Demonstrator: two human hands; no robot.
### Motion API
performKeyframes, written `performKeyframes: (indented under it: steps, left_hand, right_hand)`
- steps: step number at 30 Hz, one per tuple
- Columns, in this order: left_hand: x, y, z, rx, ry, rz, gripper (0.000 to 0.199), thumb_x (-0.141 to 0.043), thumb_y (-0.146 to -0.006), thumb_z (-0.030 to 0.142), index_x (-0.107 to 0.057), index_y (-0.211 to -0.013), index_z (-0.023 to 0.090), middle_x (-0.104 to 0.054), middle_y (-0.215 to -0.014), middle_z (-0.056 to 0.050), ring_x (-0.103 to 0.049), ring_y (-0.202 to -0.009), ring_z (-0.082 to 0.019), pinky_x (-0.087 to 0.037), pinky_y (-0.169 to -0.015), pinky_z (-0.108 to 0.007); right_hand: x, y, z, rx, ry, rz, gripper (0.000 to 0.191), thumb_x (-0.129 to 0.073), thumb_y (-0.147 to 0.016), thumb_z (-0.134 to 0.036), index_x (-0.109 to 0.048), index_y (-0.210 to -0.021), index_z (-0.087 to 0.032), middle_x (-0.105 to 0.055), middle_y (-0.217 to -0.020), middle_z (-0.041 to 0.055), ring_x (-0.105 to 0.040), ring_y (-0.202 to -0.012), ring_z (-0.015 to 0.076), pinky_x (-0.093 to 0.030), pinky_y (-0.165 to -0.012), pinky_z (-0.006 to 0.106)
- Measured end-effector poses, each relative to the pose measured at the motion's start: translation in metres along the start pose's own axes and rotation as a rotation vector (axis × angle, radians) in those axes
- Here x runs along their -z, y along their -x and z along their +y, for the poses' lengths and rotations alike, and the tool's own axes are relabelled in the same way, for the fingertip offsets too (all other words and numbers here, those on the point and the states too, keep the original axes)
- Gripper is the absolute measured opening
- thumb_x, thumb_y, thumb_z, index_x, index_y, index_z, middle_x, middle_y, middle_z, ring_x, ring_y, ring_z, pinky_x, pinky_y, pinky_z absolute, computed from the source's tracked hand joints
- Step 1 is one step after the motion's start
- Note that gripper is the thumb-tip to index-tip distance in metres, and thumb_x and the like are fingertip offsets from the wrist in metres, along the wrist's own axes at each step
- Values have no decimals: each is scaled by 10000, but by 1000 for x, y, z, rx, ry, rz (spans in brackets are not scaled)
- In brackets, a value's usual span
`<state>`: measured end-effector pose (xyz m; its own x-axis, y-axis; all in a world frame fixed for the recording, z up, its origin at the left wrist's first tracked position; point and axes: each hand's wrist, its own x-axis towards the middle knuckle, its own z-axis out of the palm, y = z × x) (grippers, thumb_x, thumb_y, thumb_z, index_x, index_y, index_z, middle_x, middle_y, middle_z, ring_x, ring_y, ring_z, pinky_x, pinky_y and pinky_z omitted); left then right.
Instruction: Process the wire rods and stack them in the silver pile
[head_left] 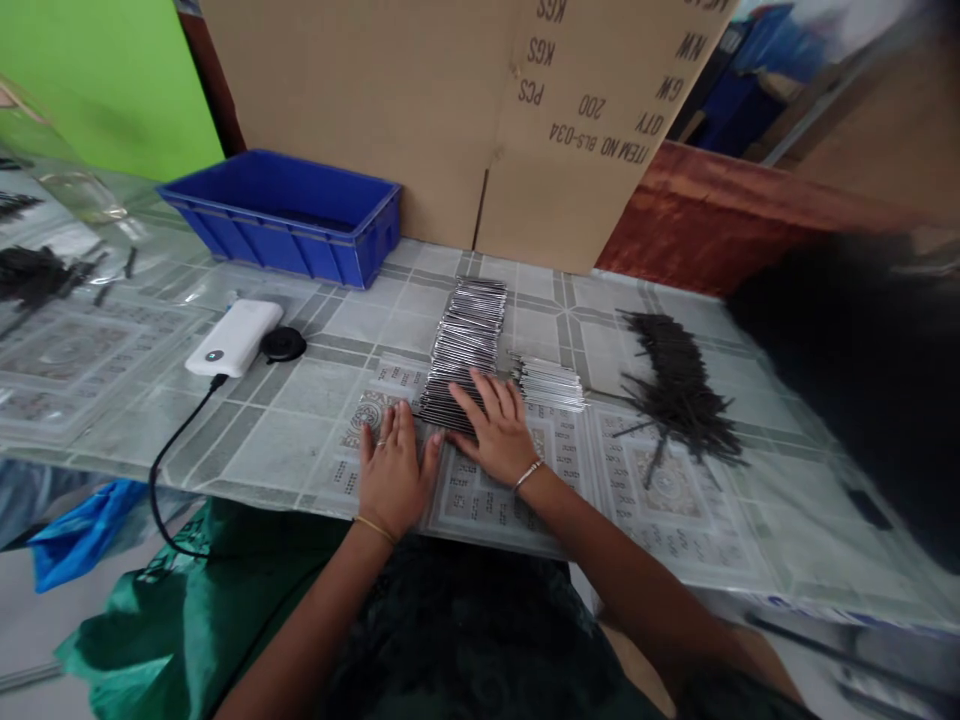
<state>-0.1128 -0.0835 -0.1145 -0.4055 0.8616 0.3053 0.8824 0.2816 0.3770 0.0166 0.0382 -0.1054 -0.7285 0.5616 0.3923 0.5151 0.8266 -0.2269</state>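
A long row of thin, shiny metal rods (pixel 469 335) lies side by side on the table, running away from me. My left hand (pixel 395 475) rests flat near the row's front left end, its fingers stretched out. Over the near end of the same row, my right hand (pixel 495 428) has its fingers spread, the fingertips on or just above the rods. To the right of that hand lies a smaller batch of silvery rods (pixel 551 384). Farther right is a loose pile of dark, thin sticks (pixel 679 390). Neither hand appears to hold anything.
A blue plastic bin (pixel 292 235) stands at the back left, before a large cardboard sheet (pixel 420 110). A white power bank (pixel 234 338) with a black cable lies beside a round black object (pixel 283 345). More dark sticks (pixel 37 275) lie far left. A blurred dark shape fills the right.
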Motion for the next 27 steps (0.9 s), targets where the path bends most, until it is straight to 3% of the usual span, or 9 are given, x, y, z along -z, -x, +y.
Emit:
performKeyframes:
  steps: [5, 9, 14, 17, 22, 27]
  left_hand:
    - [-10, -1, 13, -16, 3, 5, 702, -325, -978, 500, -336, -1440, -29, -468, -1428, -290, -378, -1398, -381, -283, -1142, -595]
    - [-12, -2, 13, -21, 26, 14, 728, -352, -966, 516, -329, -1443, -33, -461, -1434, -291, -379, -1395, -387, -291, -1142, -591]
    - [-11, 1, 10, -47, 35, 19, 721, -334, -974, 510, -288, -1464, -17, -486, -1426, -264, -394, -1389, -375, -301, -1139, -590]
    - [-11, 2, 15, -67, 4, 1, 714, -330, -974, 497, -294, -1457, -28, -467, -1437, -276, -382, -1395, -376, -282, -1147, -596]
    - [-13, 0, 21, -57, 5, -42, 698, -328, -973, 475, -299, -1456, -28, -434, -1451, -300, -349, -1412, -386, -251, -1149, -620]
    - [-13, 0, 23, 21, 96, -4, 781, -372, -950, 516, -219, -1490, -27, -293, -1526, -314, -175, -1473, -387, -223, -1161, -618]
  right_hand:
    - [-6, -8, 20, -68, 119, -97, 832, -541, -876, -627, -257, -1544, -221, -97, -1637, 121, -80, -1498, 328, -86, -1195, 551]
    - [-6, -15, 26, -90, 84, -147, 902, -566, -854, -628, -194, -1561, -210, -2, -1644, 119, -31, -1507, 327, -93, -1196, 557]
    - [-7, 6, 17, -125, -44, -91, 1066, -622, -821, -601, 19, -1575, -206, 177, -1623, 123, 79, -1497, 369, -150, -1178, 597]
    - [-17, 10, 5, -233, -86, -89, 1006, -597, -884, -503, 91, -1565, -228, 223, -1611, 112, 87, -1495, 373, -198, -1168, 596]
    - [-30, -8, -7, -302, -103, -145, 864, -550, -943, -374, 44, -1566, -303, 241, -1610, 60, 113, -1491, 364, -189, -1174, 597]
    - [-23, 12, -9, -289, -112, -61, 969, -579, -910, -406, 120, -1558, -234, 310, -1579, 88, 152, -1473, 400, -191, -1160, 634]
